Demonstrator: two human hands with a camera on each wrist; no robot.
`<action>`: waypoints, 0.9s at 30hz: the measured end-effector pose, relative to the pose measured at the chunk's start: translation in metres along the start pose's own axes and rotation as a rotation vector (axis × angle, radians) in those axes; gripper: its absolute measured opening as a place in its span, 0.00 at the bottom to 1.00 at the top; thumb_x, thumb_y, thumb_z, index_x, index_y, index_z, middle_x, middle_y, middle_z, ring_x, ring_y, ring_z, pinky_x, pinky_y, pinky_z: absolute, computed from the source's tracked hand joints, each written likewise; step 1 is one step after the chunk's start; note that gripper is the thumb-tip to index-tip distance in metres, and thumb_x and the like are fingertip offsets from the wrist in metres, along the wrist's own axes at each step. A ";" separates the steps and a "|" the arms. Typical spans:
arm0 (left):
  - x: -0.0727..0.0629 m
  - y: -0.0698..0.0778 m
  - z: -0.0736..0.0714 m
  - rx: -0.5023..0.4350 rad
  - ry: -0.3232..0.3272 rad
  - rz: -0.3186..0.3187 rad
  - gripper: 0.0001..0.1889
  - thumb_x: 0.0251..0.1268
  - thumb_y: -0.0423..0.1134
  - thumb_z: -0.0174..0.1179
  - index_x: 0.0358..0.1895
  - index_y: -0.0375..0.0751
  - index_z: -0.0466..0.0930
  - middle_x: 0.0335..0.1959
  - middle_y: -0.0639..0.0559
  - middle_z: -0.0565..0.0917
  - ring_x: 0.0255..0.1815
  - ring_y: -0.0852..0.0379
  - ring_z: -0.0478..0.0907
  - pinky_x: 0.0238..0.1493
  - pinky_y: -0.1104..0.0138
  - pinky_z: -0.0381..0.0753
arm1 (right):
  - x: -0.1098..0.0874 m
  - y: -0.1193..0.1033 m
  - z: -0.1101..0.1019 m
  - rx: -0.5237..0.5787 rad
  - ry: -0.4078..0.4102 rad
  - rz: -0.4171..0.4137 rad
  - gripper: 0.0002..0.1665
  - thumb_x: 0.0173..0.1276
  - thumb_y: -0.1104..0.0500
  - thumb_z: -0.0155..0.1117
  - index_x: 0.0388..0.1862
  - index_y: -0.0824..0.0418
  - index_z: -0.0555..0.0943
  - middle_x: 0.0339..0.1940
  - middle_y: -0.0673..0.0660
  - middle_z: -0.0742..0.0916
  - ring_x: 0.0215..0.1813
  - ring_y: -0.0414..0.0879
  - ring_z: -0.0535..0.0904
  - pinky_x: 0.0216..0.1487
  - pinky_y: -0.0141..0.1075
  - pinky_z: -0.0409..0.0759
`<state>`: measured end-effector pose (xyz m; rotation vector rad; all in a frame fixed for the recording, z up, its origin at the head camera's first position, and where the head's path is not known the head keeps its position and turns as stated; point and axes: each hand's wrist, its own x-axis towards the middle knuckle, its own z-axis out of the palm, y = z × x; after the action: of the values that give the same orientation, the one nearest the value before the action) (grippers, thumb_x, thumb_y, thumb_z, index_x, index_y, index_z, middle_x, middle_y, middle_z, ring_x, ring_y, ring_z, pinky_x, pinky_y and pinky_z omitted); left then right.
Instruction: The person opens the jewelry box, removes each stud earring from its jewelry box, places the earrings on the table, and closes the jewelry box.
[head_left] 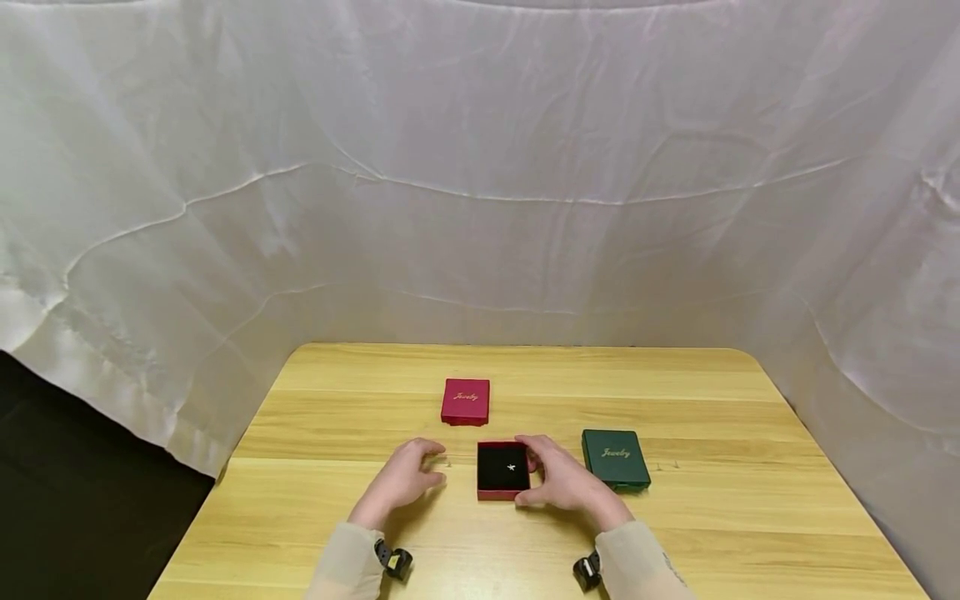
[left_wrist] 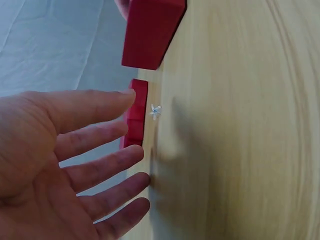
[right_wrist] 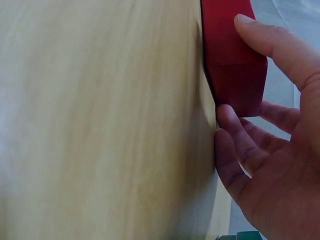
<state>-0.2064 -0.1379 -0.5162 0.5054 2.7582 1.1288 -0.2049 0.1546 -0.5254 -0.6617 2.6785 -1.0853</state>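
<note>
An open red jewelry box [head_left: 497, 495] with a black padded insert sits in front of me. On the insert lies a small silvery star-like piece [head_left: 512, 467]. My right hand [head_left: 558, 475] grips the box at its right end, thumb on the near wall; the right wrist view shows the thumb and fingers on the red box [right_wrist: 234, 50]. To the left of the box, my left hand [head_left: 405, 477] is held apart from it with fingers spread and nothing in them. Near its fingertips, a silvery star-shaped stud [left_wrist: 155, 111] rests on the table.
A red lid marked "Jewelry" [head_left: 466, 400] lies farther back. To the right is a closed green jewelry box [head_left: 617, 458], with two tiny pieces [head_left: 667, 465] beside it on the wooden table [head_left: 712, 550]. Pale cloth [head_left: 525, 250] hangs behind the table and along its sides.
</note>
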 end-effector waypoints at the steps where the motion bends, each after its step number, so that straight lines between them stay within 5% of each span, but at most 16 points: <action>1: -0.001 0.001 0.000 -0.002 0.003 0.000 0.21 0.57 0.32 0.69 0.55 0.30 0.79 0.55 0.35 0.79 0.59 0.35 0.73 0.60 0.43 0.70 | -0.001 -0.001 0.000 0.002 0.000 -0.003 0.56 0.49 0.50 0.82 0.73 0.65 0.63 0.49 0.52 0.77 0.46 0.46 0.72 0.52 0.46 0.74; 12: 0.002 0.028 0.008 -0.013 0.050 0.145 0.17 0.61 0.36 0.68 0.52 0.34 0.81 0.59 0.38 0.76 0.61 0.38 0.72 0.61 0.44 0.70 | 0.000 -0.002 -0.003 0.077 -0.004 0.017 0.52 0.49 0.56 0.81 0.70 0.66 0.66 0.45 0.53 0.79 0.45 0.49 0.73 0.47 0.46 0.73; 18: 0.011 0.045 0.022 -0.007 0.019 0.182 0.15 0.61 0.37 0.69 0.50 0.38 0.83 0.62 0.40 0.74 0.63 0.40 0.69 0.63 0.45 0.68 | 0.001 0.001 -0.002 0.091 -0.009 0.023 0.52 0.49 0.54 0.82 0.70 0.65 0.66 0.46 0.53 0.79 0.46 0.48 0.75 0.47 0.45 0.73; 27: 0.027 0.050 0.040 0.115 -0.013 0.230 0.13 0.59 0.38 0.69 0.48 0.41 0.84 0.61 0.41 0.75 0.63 0.42 0.69 0.64 0.48 0.68 | 0.002 0.004 -0.003 0.076 -0.010 0.009 0.52 0.49 0.53 0.82 0.69 0.65 0.67 0.44 0.51 0.79 0.45 0.47 0.75 0.44 0.41 0.73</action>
<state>-0.2092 -0.0694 -0.5095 0.8604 2.8212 1.0074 -0.2093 0.1579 -0.5263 -0.6390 2.6145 -1.1721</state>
